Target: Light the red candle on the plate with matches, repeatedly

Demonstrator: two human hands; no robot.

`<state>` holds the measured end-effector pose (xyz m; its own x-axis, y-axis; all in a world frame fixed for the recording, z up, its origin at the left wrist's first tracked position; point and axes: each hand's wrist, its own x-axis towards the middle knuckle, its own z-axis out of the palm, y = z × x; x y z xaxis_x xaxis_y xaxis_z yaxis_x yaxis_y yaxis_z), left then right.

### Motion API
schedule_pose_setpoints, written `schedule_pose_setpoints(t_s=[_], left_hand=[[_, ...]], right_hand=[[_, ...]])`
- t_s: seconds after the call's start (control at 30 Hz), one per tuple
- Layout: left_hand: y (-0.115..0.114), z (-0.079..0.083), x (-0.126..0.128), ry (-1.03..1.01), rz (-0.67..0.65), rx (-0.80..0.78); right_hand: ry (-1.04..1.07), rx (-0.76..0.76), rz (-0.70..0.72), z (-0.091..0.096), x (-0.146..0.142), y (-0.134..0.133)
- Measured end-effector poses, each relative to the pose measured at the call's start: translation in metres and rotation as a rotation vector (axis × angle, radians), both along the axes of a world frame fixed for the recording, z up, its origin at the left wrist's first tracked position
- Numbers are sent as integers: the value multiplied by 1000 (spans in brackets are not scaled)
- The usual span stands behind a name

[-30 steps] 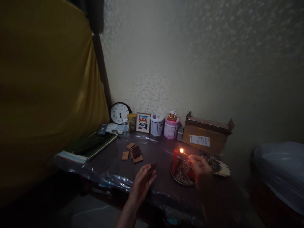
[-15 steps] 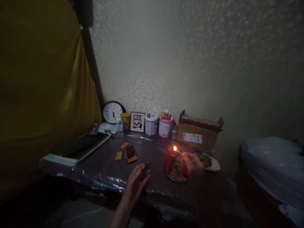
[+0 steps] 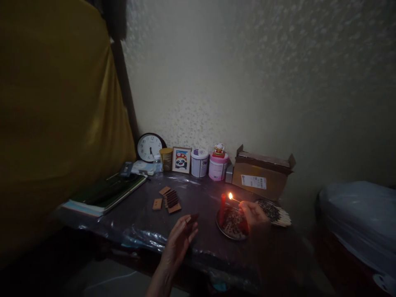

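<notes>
My right hand (image 3: 254, 213) pinches a burning match (image 3: 235, 200), its flame just to the right of the top of an upright red candle (image 3: 222, 209). No flame shows on the candle's tip. The candle stands at the left side of a round metal dish (image 3: 228, 236) strewn with small dark and pale bits. A red shape in the dish, close to my right hand, is too dim to name. My left hand (image 3: 179, 240) is closed on a small matchbox (image 3: 193, 218), its dark side showing, in front of several more matchboxes (image 3: 170, 199) on the table.
Many matches (image 3: 275, 213) lie bunched right of the dish. Along the wall stand a clock (image 3: 149, 147), a framed panda picture (image 3: 181, 160), two tins (image 3: 199, 163) and a cardboard box (image 3: 262, 175). Books (image 3: 107, 194) lie at the left of the plastic-covered table (image 3: 136, 220).
The whole view has shifted slightly, so everything sits a little farther right and lower. The match still burns beside the candle, and both hands keep their holds.
</notes>
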<state>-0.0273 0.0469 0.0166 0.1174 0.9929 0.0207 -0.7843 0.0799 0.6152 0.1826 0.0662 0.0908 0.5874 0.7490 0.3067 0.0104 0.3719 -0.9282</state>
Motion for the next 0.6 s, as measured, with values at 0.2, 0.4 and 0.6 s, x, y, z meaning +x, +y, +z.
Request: schedule_pose_setpoints(t_s=[0.2,0.4,0.6], left_hand=[[-2,5,0,7,2,-1],[-2,4,0,-4,-2,-4],[-1,4,0,-20,-7,-3]], right_hand=[[6,-26,54,0,3,0],[25,-26,77,0,2,0],[69,-33,61,0,-2,-1]])
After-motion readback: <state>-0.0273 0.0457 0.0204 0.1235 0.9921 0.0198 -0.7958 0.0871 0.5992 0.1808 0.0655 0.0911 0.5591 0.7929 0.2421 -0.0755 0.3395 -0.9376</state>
